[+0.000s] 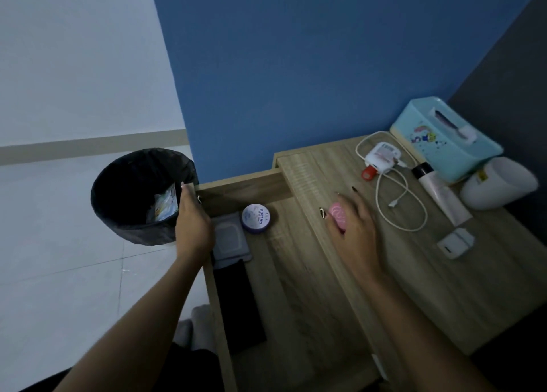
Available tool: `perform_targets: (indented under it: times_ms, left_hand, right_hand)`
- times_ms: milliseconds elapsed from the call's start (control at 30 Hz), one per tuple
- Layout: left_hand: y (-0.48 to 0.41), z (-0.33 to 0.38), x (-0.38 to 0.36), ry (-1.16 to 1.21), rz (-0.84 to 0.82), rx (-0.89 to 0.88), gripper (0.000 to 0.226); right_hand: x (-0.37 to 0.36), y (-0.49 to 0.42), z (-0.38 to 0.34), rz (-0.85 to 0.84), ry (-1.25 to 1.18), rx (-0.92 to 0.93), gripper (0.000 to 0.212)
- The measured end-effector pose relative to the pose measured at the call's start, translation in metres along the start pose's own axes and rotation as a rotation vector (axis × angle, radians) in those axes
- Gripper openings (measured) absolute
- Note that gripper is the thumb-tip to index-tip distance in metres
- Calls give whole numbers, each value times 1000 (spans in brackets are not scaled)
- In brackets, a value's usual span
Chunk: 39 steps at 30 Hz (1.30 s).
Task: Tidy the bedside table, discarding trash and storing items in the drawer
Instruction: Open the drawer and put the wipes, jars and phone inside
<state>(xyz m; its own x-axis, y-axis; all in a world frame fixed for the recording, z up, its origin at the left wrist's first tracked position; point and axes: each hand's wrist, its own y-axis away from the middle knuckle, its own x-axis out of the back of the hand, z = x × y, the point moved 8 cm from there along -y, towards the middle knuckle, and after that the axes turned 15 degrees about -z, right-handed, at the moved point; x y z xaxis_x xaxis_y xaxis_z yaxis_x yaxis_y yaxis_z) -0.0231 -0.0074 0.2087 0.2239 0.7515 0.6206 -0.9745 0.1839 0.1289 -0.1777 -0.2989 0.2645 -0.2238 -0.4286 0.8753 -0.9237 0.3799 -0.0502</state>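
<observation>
The wooden bedside table [414,288] has its drawer [284,276] pulled out to the left. My left hand [192,222] rests on the drawer's front edge, fingers curled over it. On the tabletop near the drawer, my right hand [352,222] closes around a small pink object [339,215]. Inside the drawer lie a round purple-lidded cream jar [255,218], a grey wipes pack [229,239] and a flat black item [236,300]. A black trash bin [133,196] on the floor holds crumpled wrappers.
On the tabletop are a white charger with a coiled cable [396,196], a red item [370,173], a pale tube with a black cap [441,196], a small white box [455,242], a white lamp-like object [497,184] and a turquoise tissue box [444,137]. A blue wall stands behind.
</observation>
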Motion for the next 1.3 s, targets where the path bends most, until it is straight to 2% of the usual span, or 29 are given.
perform_targets:
  times_ms: [233,400,567,633,867,1300]
  left_hand:
    - [-1,-2,-2,10,10,4,55]
    - [0,2,-1,21,24,-2,55]
    - [0,-1,-1,48,27,-5,55]
    - [-1,1,1,50,45,-21,52]
    - [-1,-2,-1,50,48,-15,51]
    - [-1,-3,-2,51,44,-9,53]
  right_hand:
    - [6,4,-13,18,-22,31,46]
    - [-1,4,-64,117,-133,141,41]
    - [-54,12,-109,8,-184,251,45]
    - [-82,16,-105,-51,-194,206,49]
    - [-176,28,-51,-359,-191,-148,59]
    - [-206,33,-47,-423,-218,-178,58]
